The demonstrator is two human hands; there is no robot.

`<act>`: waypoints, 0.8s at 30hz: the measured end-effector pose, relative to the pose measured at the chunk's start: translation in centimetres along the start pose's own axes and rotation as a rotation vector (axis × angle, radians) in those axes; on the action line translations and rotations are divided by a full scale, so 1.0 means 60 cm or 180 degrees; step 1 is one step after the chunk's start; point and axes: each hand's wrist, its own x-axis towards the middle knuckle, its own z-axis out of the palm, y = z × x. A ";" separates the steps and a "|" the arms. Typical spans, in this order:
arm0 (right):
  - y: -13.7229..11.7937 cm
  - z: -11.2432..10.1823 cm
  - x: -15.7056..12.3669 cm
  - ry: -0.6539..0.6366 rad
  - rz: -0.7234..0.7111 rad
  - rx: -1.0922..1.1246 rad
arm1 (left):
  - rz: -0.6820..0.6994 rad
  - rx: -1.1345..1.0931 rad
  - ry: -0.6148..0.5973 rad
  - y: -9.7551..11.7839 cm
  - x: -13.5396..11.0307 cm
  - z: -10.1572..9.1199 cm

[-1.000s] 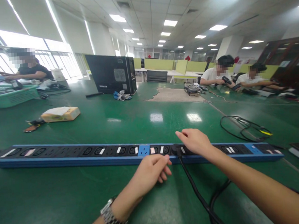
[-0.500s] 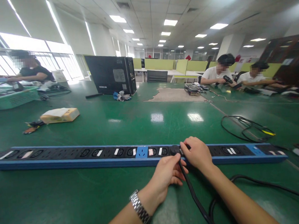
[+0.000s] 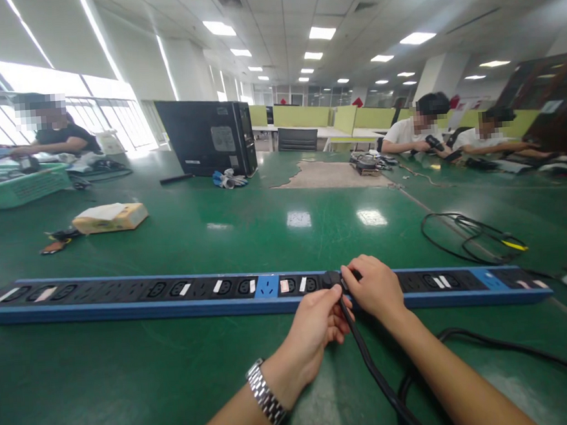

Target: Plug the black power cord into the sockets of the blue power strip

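Observation:
A long blue and black power strip (image 3: pixel 184 313) lies across the table in front of me, with rows of sockets and small paper labels. A black power plug (image 3: pixel 331 279) sits at the strip right of its middle. My left hand (image 3: pixel 311 330), with a metal watch on its wrist, pinches this plug at its cord end. Its thick black cord (image 3: pixel 372 363) runs down toward me between my arms. My right hand (image 3: pixel 377 288) rests on the strip just right of the plug, thumb and fingers closed. What lies inside its grip is mostly hidden.
A coiled black cable (image 3: pixel 474 235) lies at the right. Further back are a tissue pack (image 3: pixel 112 218), a black computer case (image 3: pixel 205 140), gloves (image 3: pixel 230 178) and a green basket (image 3: pixel 24 186). Co-workers (image 3: pixel 411 129) sit across the table.
The fingers of my left hand have curled in a little more. Both hands stay at the same spot on the strip; the view has shifted slightly.

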 end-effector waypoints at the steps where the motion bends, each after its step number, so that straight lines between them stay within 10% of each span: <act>1: -0.001 -0.001 0.000 -0.0012 0.0000 -0.0002 | 0.0005 0.0014 0.0013 0.001 -0.002 0.001; 11: -0.009 -0.021 0.000 -0.0238 0.0094 -0.0041 | 0.1074 0.0292 -0.0456 0.128 -0.054 0.050; 24: -0.006 -0.008 0.001 -0.0045 0.0061 -0.0043 | 0.0620 0.0020 0.1012 0.100 -0.065 -0.157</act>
